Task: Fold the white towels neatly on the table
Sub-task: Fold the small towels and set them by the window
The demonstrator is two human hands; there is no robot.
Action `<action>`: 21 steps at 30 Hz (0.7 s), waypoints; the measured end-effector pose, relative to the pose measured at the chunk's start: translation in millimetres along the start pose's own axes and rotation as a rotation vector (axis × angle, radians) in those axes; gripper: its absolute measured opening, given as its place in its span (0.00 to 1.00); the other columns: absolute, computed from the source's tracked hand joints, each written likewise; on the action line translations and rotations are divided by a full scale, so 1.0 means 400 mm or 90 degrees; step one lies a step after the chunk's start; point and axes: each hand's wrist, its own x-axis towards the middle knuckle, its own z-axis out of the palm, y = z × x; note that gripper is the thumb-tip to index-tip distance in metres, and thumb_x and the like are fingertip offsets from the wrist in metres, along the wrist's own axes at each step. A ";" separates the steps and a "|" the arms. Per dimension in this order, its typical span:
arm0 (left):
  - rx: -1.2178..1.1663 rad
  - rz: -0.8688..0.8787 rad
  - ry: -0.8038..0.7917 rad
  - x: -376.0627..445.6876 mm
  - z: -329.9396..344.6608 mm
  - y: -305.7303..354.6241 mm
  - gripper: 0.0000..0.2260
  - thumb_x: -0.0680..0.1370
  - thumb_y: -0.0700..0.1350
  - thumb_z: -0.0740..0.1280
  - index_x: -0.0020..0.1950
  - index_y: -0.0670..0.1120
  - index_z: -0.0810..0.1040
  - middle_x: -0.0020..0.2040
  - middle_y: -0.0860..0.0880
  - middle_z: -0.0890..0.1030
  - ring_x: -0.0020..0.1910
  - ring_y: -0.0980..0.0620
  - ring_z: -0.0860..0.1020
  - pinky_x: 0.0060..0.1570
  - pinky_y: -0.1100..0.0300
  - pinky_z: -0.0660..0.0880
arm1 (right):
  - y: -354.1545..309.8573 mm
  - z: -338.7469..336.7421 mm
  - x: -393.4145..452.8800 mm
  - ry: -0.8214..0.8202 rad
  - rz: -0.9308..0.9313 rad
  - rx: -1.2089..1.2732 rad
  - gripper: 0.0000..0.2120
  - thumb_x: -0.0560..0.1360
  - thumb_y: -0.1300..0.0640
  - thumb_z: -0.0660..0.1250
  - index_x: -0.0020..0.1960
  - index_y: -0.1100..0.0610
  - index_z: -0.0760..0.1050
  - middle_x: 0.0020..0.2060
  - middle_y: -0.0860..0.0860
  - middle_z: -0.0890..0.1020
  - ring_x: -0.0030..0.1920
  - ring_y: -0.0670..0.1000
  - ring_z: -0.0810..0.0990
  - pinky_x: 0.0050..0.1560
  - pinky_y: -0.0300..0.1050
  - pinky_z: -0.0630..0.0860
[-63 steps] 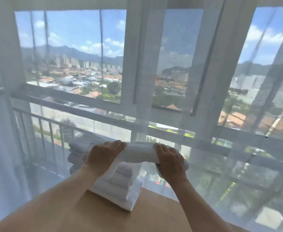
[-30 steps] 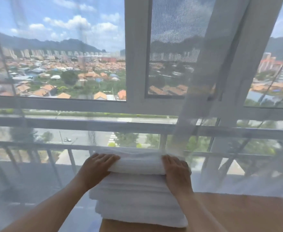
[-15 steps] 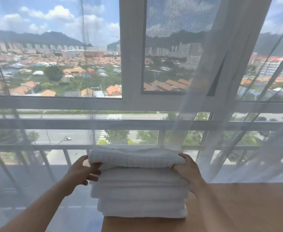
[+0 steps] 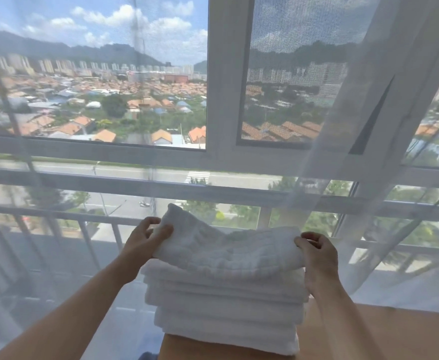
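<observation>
Wide window point(image 4: 221, 105) veiled by sheer curtain point(image 4: 364, 131). Wooden tabletop point(image 4: 400, 333) at lower right. Stack of folded white towels point(image 4: 226, 307) at its near-left corner. Top towel point(image 4: 228, 245) on the stack, left end raised. Left hand point(image 4: 145, 239) pinching that raised end; right hand point(image 4: 317, 252) pinching the right end.

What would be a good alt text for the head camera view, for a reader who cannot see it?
Two bare hands lift the top towel off a stack of folded white towels on a wooden table; the left hand pinches its raised left end, the right hand its right end. Behind, a sheer curtain veils a window.
</observation>
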 end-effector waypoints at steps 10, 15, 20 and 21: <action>0.339 -0.072 0.180 0.014 0.011 -0.113 0.16 0.76 0.59 0.67 0.52 0.48 0.75 0.50 0.46 0.80 0.42 0.53 0.76 0.41 0.53 0.72 | 0.080 -0.019 -0.014 0.020 -0.012 -0.313 0.07 0.76 0.58 0.65 0.54 0.55 0.75 0.50 0.55 0.80 0.45 0.54 0.78 0.42 0.46 0.73; 0.457 -0.083 0.177 0.020 0.032 -0.078 0.21 0.78 0.56 0.65 0.65 0.45 0.73 0.61 0.42 0.79 0.58 0.40 0.76 0.55 0.49 0.72 | 0.046 -0.009 -0.027 -0.010 -0.024 -0.440 0.12 0.79 0.61 0.58 0.62 0.55 0.71 0.60 0.58 0.74 0.49 0.57 0.75 0.50 0.48 0.70; 0.626 0.247 0.125 -0.008 0.143 -0.055 0.18 0.79 0.48 0.66 0.69 0.48 0.74 0.71 0.46 0.75 0.69 0.43 0.72 0.67 0.48 0.67 | 0.011 0.070 -0.075 -0.040 -0.411 -0.714 0.18 0.78 0.61 0.59 0.66 0.51 0.70 0.61 0.51 0.76 0.62 0.56 0.74 0.62 0.53 0.67; 0.642 0.288 0.044 -0.013 0.179 -0.053 0.17 0.81 0.50 0.64 0.70 0.50 0.73 0.74 0.48 0.72 0.72 0.46 0.71 0.69 0.50 0.65 | 0.008 0.095 -0.082 -0.111 -0.439 -0.721 0.18 0.80 0.59 0.57 0.68 0.49 0.69 0.64 0.49 0.75 0.66 0.54 0.71 0.66 0.53 0.65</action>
